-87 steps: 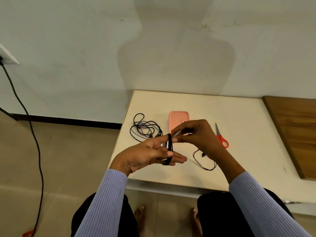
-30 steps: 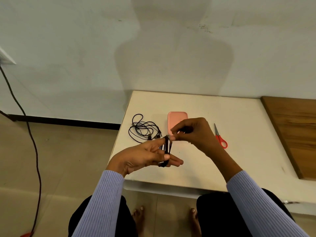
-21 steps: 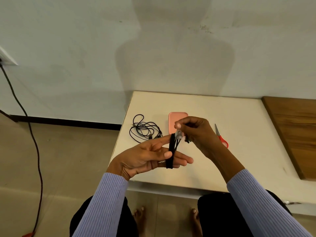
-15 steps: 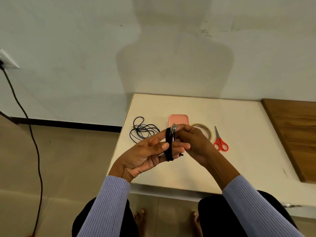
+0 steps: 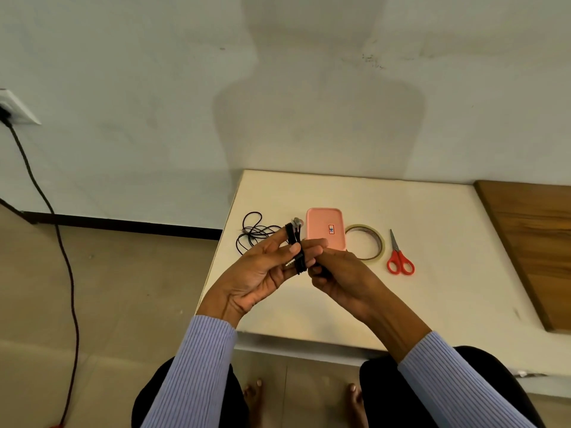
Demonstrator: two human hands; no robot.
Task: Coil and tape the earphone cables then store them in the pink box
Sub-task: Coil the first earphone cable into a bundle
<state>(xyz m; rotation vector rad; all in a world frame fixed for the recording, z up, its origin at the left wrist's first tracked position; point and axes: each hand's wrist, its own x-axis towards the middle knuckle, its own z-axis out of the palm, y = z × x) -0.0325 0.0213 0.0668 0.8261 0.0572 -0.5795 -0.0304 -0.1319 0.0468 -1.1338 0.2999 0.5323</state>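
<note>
Above the table's (image 5: 432, 304) near edge, the left hand (image 5: 259, 273) holds a coiled black earphone cable (image 5: 296, 247) wrapped round its fingers, while the right hand (image 5: 336, 273) pinches the coil's lower part. Behind them lie a loose earphone cable (image 5: 251, 234), the pink box (image 5: 326, 228), a tape roll (image 5: 367, 242) and red scissors (image 5: 399, 257).

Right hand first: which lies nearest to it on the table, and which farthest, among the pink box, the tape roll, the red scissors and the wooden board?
From the right hand, in the head view:
1. pink box, just beyond its fingertips; the tape roll, just to its right, is too close to call.
2. red scissors, farther right.
3. wooden board, at the table's right edge.
</note>
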